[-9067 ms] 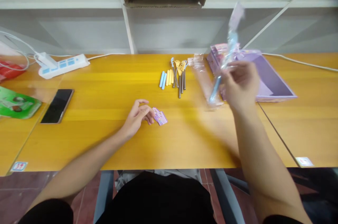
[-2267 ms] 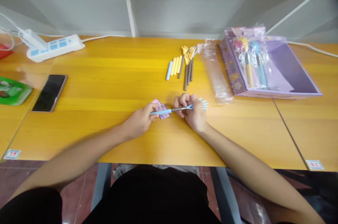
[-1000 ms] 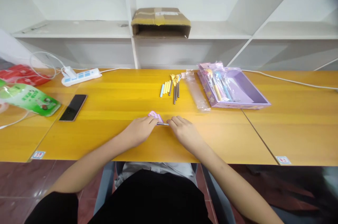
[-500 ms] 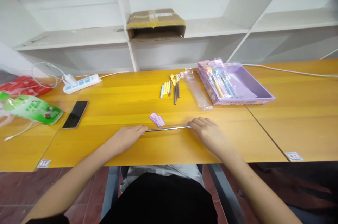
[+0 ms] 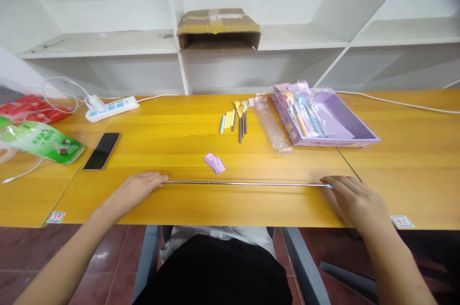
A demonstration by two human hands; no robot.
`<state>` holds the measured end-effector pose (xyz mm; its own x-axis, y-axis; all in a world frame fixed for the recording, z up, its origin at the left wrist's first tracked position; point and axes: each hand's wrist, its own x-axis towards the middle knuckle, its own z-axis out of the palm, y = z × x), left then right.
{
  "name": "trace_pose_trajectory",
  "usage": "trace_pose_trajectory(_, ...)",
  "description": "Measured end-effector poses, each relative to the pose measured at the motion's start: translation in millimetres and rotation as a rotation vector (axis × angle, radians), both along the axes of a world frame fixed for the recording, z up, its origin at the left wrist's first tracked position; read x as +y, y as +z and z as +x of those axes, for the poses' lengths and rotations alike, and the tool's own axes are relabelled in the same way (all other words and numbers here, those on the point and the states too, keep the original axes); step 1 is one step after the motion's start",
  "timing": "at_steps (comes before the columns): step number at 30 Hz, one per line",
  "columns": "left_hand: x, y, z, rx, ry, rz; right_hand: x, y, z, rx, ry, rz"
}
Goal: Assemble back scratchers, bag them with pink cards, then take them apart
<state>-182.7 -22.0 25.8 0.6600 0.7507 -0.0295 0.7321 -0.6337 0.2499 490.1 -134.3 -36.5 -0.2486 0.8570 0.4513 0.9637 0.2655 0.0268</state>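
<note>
A thin telescopic metal rod (image 5: pixel 244 183) is stretched out long, level over the near part of the yellow table (image 5: pixel 172 123). My left hand (image 5: pixel 134 191) is closed on its left end. Its right end is gripped by my right hand (image 5: pixel 354 202), with the blue claw head hidden under the fingers. A small pink card (image 5: pixel 214 163) lies just behind the rod's middle.
Several collapsed yellow and blue scratchers (image 5: pixel 237 120) and an empty clear sleeve (image 5: pixel 271 125) lie mid-table. A purple box (image 5: pixel 341 125) holds wrapped ones. At left lie a phone (image 5: pixel 101 150), power strip (image 5: pixel 111 107), green pack (image 5: pixel 39 139) and red pack (image 5: pixel 34 109). A cardboard box (image 5: pixel 219 29) sits on the shelf.
My hands have drawn apart, left going left and right going right, and the rod has lengthened from a short stub to most of the table's width.
</note>
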Motion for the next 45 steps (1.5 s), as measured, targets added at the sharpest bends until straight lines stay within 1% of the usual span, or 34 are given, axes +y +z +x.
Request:
trace_pose_trajectory(2,-3,-1.4,-3,0.021,0.014,0.023,-5,-2.1,-7,0.069,0.0,-0.066)
trace_pose_trajectory(4,-6,-5.1,-8,0.031,0.053,0.036,-12,-3.8,-13,0.123,-0.02,-0.094)
trace_pose_trajectory(7,-13,-12.7,-17,0.013,0.117,0.04,-23,-5.5,-18,0.175,-0.098,-0.073)
trace_pose_trajectory(11,-21,-20.5,-24,-0.003,0.118,0.061,-36,-6.3,-22,0.212,-0.165,-0.095)
trace_pose_trajectory(13,-23,-22.3,-24,0.004,0.123,0.095,-40,-7.7,-25,0.213,-0.201,-0.074)
trace_pose_trajectory(16,-26,-23.2,-21,0.036,0.136,0.147,-43,-12.8,-26,0.175,-0.332,-0.055)
trace_pose_trajectory(19,-28,-23.8,-19,0.064,0.125,0.183,-44,-19.5,-23,0.184,-0.457,-0.127)
trace_pose_trajectory(21,-30,-24.8,-18,0.06,0.098,0.211,-46,-21.9,-21,0.221,-0.496,-0.194)
trace_pose_trajectory(23,-32,-26.8,-17,0.034,0.073,0.242,-48,-21.0,-21,0.223,-0.524,-0.24)
trace_pose_trajectory(26,-35,-32.0,-11,-0.058,0.011,0.302,-48,-13.7,-34,0.12,-0.563,-0.318)
trace_pose_trajectory(28,-38,-36.3,2,-0.116,-0.06,0.344,-46,-7.7,-52,0.053,-0.552,-0.378)
trace_pose_trajectory(30,-43,-40.3,23,-0.138,-0.123,0.375,-40,-3.2,-77,0.027,-0.487,-0.4)
trace_pose_trajectory(33,-52,-43.6,62,-0.115,-0.154,0.414,-29,0.1,-120,-0.008,-0.338,-0.35)
trace_pose_trajectory(35,-56,-44.1,89,-0.105,-0.139,0.426,-23,1.2,-151,-0.049,-0.259,-0.31)
trace_pose_trajectory(39,-65,-46.4,135,-0.119,-0.159,0.406,-20,2.6,-209,-0.115,-0.089,-0.293)
trace_pose_trajectory(42,-71,-51.8,157,-0.169,-0.159,0.354,-22,2.8,-239,-0.123,-0.039,-0.286)
trace_pose_trajectory(45,-74,-54.6,164,-0.181,-0.119,0.286,-22,3.9,-249,-0.067,-0.045,-0.306)
